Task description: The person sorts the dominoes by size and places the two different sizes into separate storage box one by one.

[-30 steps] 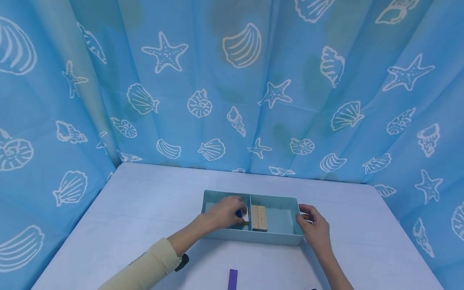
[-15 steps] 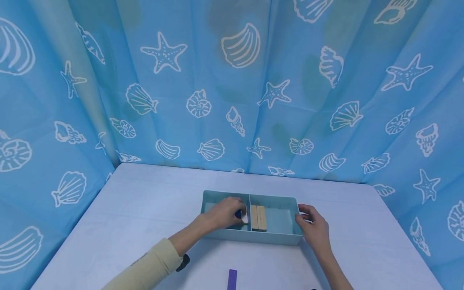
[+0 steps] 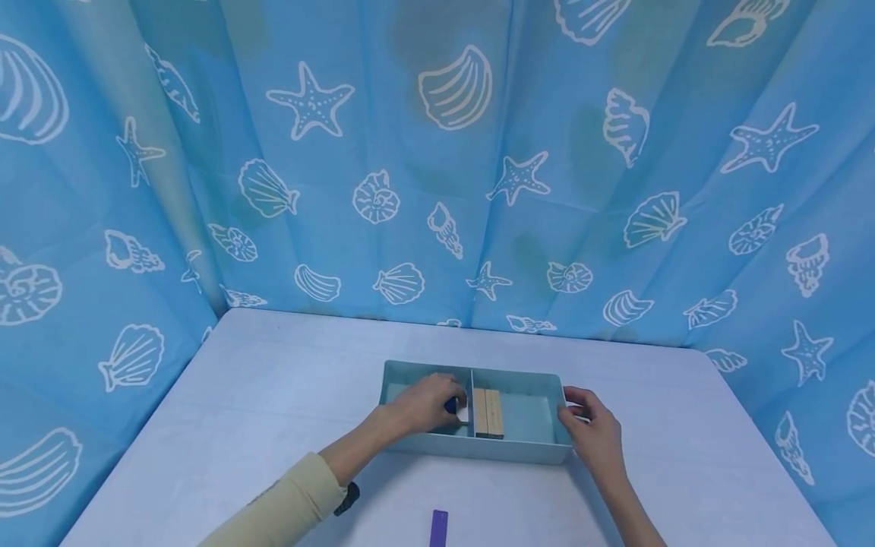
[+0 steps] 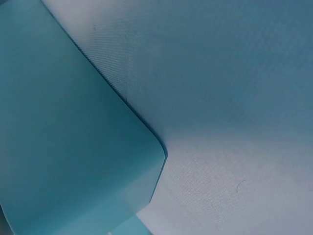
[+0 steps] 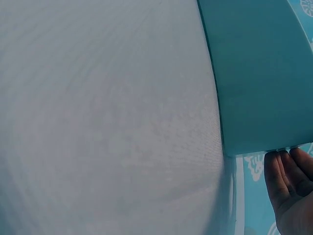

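A pale teal two-compartment box [image 3: 485, 448] sits on the table, its divider [image 3: 471, 387] near the middle. My left hand [image 3: 425, 404] reaches into the left compartment and pinches a small dark blue and white block [image 3: 463, 414] beside the divider; the fingers cover much of it. At the box's right end is my right hand [image 3: 596, 429], its thumb over the rim and its fingers outside. The right wrist view shows those fingers [image 5: 276, 181] touching the outer end wall. Two light wooden blocks [image 3: 488, 410] lie side by side against the divider in the right compartment.
A purple strip [image 3: 439, 527] lies on the white-covered table [image 3: 287, 380] in front of the box. Behind and at the sides hangs a blue curtain [image 3: 383, 91] with white shells and starfish. The left wrist view shows the box's outer wall [image 4: 73, 122] and the tablecloth.
The greenish edge seen under the left fingers a second ago no longer shows; the small block has shifted slightly in the fingers. The right hand and the box have not visibly moved.
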The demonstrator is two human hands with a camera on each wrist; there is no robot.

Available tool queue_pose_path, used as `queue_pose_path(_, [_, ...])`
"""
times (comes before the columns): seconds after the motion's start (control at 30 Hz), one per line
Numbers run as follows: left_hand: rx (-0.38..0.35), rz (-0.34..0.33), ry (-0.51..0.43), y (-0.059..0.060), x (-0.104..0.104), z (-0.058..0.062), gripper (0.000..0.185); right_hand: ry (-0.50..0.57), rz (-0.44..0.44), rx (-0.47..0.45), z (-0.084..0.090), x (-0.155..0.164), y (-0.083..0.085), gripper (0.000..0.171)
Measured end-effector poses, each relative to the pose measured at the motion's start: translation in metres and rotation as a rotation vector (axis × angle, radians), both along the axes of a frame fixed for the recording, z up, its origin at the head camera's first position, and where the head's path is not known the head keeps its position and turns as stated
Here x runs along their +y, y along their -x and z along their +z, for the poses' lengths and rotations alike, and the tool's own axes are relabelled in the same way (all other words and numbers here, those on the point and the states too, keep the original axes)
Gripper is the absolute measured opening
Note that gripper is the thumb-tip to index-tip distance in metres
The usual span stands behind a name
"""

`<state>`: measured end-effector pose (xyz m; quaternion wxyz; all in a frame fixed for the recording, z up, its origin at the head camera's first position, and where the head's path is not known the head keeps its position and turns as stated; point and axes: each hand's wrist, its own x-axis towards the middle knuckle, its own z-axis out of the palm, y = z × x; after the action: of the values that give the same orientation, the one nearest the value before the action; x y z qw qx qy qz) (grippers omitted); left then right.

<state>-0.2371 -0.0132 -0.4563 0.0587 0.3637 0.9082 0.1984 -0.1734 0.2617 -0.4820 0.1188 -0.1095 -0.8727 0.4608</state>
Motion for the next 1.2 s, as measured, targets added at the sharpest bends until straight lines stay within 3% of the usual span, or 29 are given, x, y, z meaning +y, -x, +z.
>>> queue_pose_path(0.17, [-0.007, -0.006, 0.008, 0.0008, -0.0002, 0.0007, 0.028, -0.010, -0.015, 0.021, 0.0006, -0.0027, -0.0009, 0.035])
queue_pose_path(0.3, [-0.005, -0.013, 0.002, 0.0017, 0.0009, -0.0004, 0.027, -0.008, -0.008, 0.002, -0.0050, 0.0025, 0.0021, 0.036])
queue_pose_path(0.53, [-0.017, -0.010, -0.008, 0.0024, 0.0014, -0.0023, 0.028, 0.026, 0.010, -0.039, 0.0018, 0.0013, -0.0005, 0.039])
queue_pose_path(1.2, [-0.023, 0.001, -0.087, -0.0013, -0.0030, 0.0000, 0.027, 0.022, -0.003, 0.011, -0.0018, 0.0002, 0.0003, 0.036])
